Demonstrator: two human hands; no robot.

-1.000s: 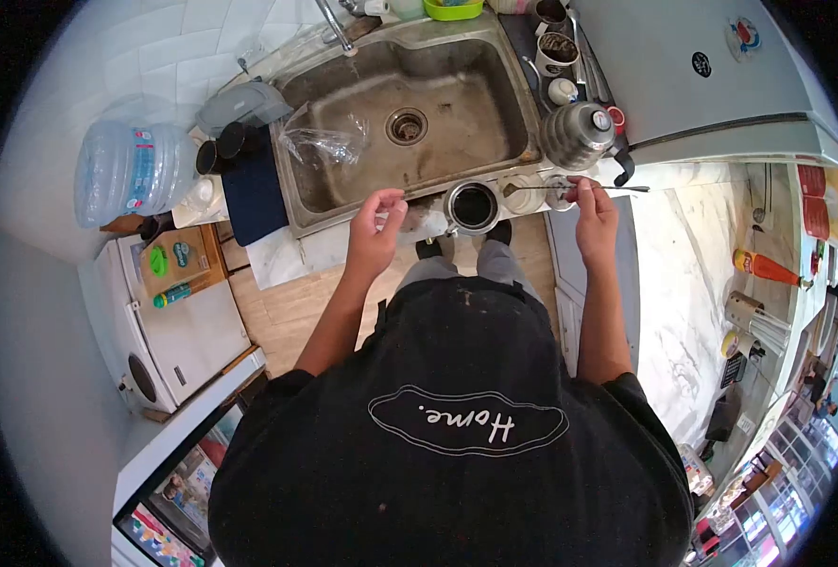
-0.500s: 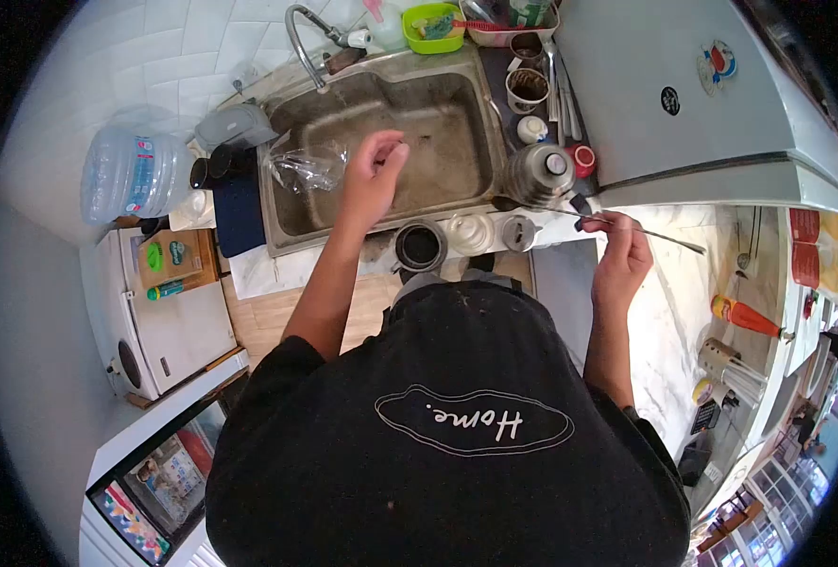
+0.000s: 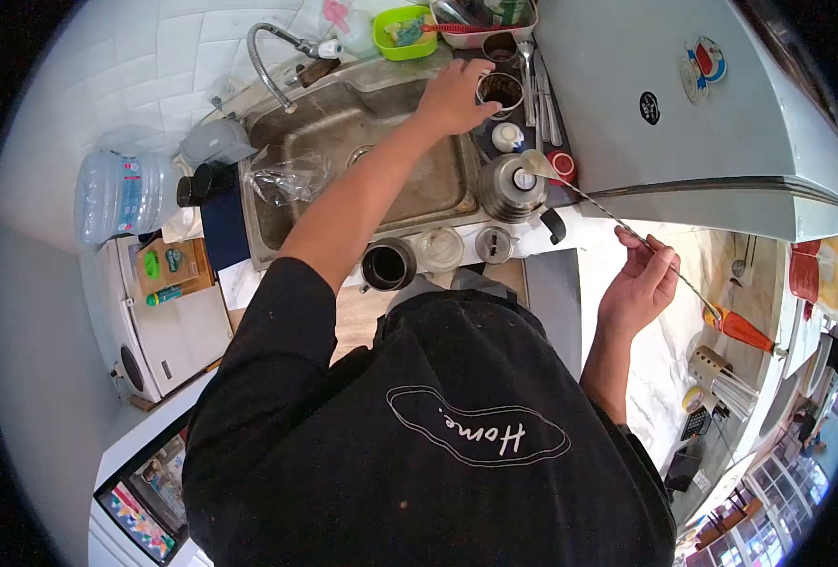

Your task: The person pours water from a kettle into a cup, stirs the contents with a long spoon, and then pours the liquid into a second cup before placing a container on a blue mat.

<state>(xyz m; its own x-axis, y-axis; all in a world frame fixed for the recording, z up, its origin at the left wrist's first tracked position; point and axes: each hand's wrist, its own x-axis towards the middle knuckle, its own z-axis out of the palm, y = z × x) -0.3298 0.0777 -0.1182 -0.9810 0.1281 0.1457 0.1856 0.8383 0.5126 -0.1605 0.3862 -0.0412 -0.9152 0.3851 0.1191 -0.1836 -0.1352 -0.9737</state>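
Note:
My left hand [image 3: 452,99] reaches across the sink to a white cup with dark brown inside [image 3: 502,92]. Thumb and fingers are spread on either side of the cup's rim, and the palm is hidden beneath. My right hand [image 3: 640,283] pinches the thin twisted stem of a long bar spoon [image 3: 600,208] between thumb and fingers. The spoon's bowl points toward the sink, overlapping the lid of a steel kettle [image 3: 511,194] in this view. A small white pot [image 3: 507,137] and a red cup [image 3: 562,165] stand close by.
The steel sink [image 3: 296,123] has a clear plastic bag [image 3: 291,177] inside. Along its front edge stand a dark pitcher [image 3: 388,265], a glass container [image 3: 439,249] and a small metal cup [image 3: 495,246]. Cutlery [image 3: 544,104] lies beside the fridge [image 3: 665,57].
My left hand has moved from over the sink to the white cup. My right hand has shifted right and down, lifting the spoon's bowl from beside the kettle to over its lid.

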